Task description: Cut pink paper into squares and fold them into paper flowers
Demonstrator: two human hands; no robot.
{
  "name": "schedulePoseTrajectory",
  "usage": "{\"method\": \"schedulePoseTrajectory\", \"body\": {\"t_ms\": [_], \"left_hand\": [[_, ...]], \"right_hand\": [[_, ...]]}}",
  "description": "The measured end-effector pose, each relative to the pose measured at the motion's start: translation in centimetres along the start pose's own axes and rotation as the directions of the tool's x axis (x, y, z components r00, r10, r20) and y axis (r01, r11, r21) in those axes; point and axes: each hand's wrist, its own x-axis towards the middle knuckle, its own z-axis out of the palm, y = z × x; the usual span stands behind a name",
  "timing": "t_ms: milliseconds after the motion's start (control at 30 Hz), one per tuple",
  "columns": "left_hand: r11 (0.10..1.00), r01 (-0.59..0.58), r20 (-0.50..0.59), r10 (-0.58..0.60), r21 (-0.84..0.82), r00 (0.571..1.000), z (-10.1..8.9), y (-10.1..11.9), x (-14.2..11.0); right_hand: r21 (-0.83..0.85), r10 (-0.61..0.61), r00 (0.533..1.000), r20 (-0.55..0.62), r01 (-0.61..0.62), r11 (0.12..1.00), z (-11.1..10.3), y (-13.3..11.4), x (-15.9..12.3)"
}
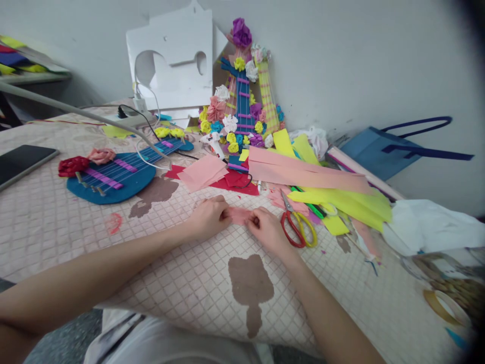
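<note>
A small piece of pink crepe paper (238, 216) is stretched between my two hands, just above the tablecloth. My left hand (209, 217) pinches its left end, and my right hand (266, 227) pinches the right end. To the right of my right hand lie scissors (297, 227) with one red and one yellow handle. Behind my hands are cut pink paper sheets (202, 172) and red paper (238, 184). A blue guitar-shaped craft (113, 179) with purple strips, strings and a red paper flower (74, 166) rests to the left.
Long pink strips (303, 172) and yellow paper (344, 205) spread over the right side. A white glue gun (212, 144) stands before flower-covered guitar crafts (244, 106) at the wall. A phone (25, 162) lies far left; a cable (87, 114) crosses there. A tape roll (443, 307) sits lower right.
</note>
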Motion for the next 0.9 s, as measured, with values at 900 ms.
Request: {"method": "schedulePoseTrajectory", "body": {"t_ms": [900], "left_hand": [[0.996,0.035,0.004,-0.035,0.088,0.999,0.7,0.7,0.0]], "right_hand": [[-0.027,0.045,0.998,-0.036,-0.046,0.999,0.6,-0.7,0.0]]}}
